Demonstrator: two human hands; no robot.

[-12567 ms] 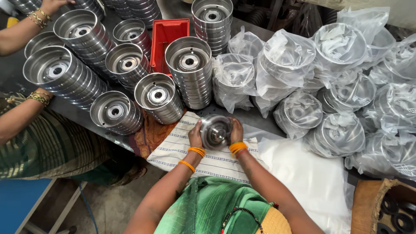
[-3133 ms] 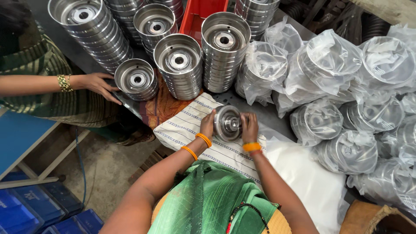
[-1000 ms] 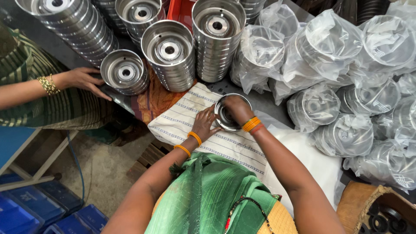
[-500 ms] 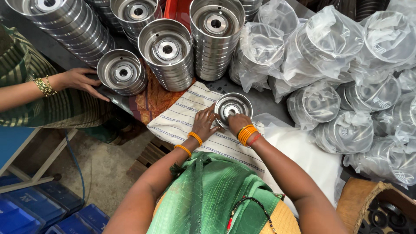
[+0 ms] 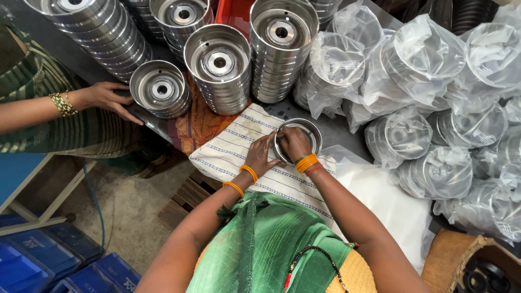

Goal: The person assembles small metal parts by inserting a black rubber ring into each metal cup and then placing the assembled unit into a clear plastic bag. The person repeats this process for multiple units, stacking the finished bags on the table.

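Note:
A round steel dish (image 5: 310, 130) lies on a white striped cloth (image 5: 233, 152) in front of me. My right hand (image 5: 296, 142) rests inside the dish, covering most of its middle. My left hand (image 5: 262, 153) presses against the dish's left rim, fingers spread on the cloth. Both wrists carry orange bangles.
Tall stacks of steel dishes (image 5: 220, 68) stand behind the cloth, with a red crate (image 5: 234, 12) among them. Several dishes wrapped in clear plastic bags (image 5: 429, 81) pile up on the right. Another person's hand (image 5: 111, 99) touches a low stack (image 5: 160, 90) at the left. Blue crates (image 5: 49, 260) sit on the floor.
My right hand has moved from the dish's lower rim into the dish, hiding its centre. My left hand stays at the left rim. The other person's hand remains by the low stack.

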